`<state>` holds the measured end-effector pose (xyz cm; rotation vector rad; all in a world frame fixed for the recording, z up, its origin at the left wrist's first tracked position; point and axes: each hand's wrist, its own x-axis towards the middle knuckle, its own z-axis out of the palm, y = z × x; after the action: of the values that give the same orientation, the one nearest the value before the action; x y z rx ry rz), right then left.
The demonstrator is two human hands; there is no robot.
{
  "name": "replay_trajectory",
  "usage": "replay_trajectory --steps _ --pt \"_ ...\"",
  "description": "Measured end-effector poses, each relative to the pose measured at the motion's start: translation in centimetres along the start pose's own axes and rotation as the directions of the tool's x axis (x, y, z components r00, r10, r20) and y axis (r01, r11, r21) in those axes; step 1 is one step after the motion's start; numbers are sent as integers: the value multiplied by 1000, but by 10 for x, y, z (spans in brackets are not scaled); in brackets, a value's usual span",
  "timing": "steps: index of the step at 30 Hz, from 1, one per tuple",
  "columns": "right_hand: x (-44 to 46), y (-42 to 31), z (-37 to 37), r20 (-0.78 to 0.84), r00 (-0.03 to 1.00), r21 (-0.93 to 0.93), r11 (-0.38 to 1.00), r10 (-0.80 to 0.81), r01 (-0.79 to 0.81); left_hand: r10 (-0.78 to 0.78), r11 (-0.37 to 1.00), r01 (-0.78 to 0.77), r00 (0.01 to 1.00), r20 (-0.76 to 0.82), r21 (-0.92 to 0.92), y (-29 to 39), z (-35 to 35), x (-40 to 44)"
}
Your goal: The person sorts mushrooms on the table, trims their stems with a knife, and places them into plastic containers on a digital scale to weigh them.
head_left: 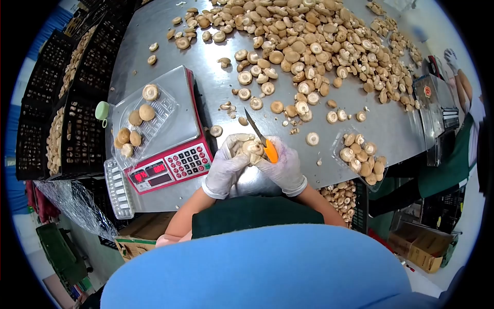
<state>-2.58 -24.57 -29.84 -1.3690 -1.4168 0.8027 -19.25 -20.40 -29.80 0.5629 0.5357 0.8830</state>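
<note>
Pinching mushroom in left hand fingers, right hand fingers closed round knife just beside; loose grip could nick glove.

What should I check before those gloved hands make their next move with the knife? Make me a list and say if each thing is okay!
1. Gloves on: ok, the left hand and right hand both wear one.
2. Knife held by its orange handle: ok, in the right hand.
3. Blade tip pointing away from the body: ok.
4. Mushroom held: ok, the left hand has it.
5. Table past the blade clear: not ok, loose mushrooms lie there.
6. Digital scale reading: cannot tell, its red digits are too blurry.
</note>
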Motion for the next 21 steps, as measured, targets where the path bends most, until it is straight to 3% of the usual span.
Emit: replay_trajectory --steps 1,5,7,10,17,20,21 --pt "1 -2 -4 51 999 -110 994 -14 19 -1 1000 1 1000 -14 -10 1 0 -4" --pt "5 -13 -17 172 980 -188 980 100 -67 11 999 -12 999 -41 -31 0 -19 -4" --pt "5 -12 -36 285 941 -408 865 -185 293 45 992 -42 999 -25 118 -1 -23 -8" --pt "5 -25 -46 359 928 -475 837 -100 273 106 994 -103 991 -78 46 4 -13 -11" --pt "1 -25 -28 301 947 -478 842 -109 249 166 971 -147 982 -89 189 3 -10 -18" --pt "-4 -12 -29 312 945 -547 794 -99 264 122 965 -91 986 -115 244 4 -13 -18" --pt "-7 -1 -31 243 968 -639 740 -65 210 98 973 -68 987 -130 219 4 -12 -18"
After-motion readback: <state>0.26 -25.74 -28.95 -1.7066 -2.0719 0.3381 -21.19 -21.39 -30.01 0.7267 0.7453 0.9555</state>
